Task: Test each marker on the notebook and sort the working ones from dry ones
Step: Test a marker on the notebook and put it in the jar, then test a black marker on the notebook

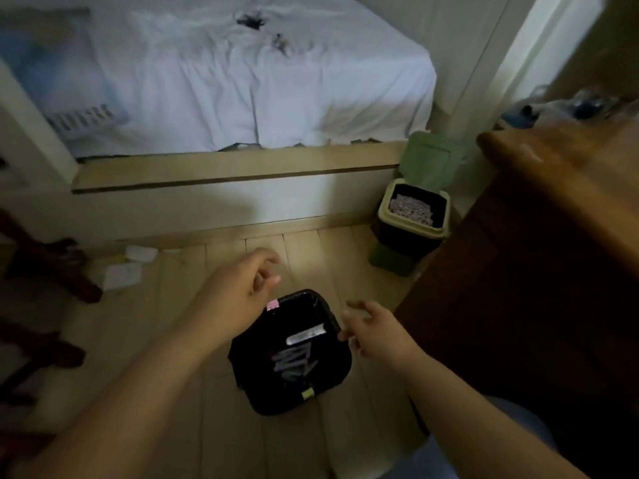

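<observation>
A black tray (257,397) sits on the wooden floor below me. Inside it lie several grey markers (294,363), and one white marker (306,334) lies across the far part. A pink tag (273,304) marks the tray's far left corner, a yellow tag (307,394) its near edge. My left hand (238,288) hovers over the tray's far left corner with fingers loosely curled and nothing in them. My right hand (373,331) is at the tray's right rim, fingers spread and relaxed, holding nothing. No notebook is in view.
A green bin (411,219) with its lid up stands at the right, by the bed frame (235,171). A brown wooden desk (553,236) fills the right side. White papers (124,271) lie on the floor at left, next to dark chair legs (52,271).
</observation>
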`<action>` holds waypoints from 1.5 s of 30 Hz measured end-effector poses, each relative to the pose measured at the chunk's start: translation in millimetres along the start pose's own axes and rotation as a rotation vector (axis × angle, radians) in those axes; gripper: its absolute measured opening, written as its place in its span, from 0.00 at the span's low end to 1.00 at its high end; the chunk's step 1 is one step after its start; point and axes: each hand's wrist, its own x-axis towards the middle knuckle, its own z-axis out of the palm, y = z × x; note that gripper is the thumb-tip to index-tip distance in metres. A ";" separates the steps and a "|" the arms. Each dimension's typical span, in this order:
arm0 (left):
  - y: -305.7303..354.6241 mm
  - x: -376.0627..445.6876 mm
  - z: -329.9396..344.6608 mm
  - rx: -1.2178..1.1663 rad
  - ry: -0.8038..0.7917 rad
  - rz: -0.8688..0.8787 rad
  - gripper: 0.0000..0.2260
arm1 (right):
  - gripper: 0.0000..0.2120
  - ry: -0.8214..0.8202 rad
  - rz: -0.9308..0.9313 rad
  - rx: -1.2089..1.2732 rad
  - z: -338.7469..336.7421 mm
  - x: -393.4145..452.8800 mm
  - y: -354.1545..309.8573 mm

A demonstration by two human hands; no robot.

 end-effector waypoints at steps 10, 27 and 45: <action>91.1 25.7 22.4 0.060 -0.008 0.219 0.03 | 0.10 0.183 -0.303 -0.278 -105.7 -75.4 -25.0; 516.1 -55.4 187.2 -0.130 -0.353 1.249 0.06 | 0.11 1.149 0.142 -0.617 -359.8 -406.1 112.7; 618.5 -80.6 351.5 -0.206 -0.294 1.398 0.07 | 0.21 1.149 0.374 -0.758 -538.8 -403.9 235.9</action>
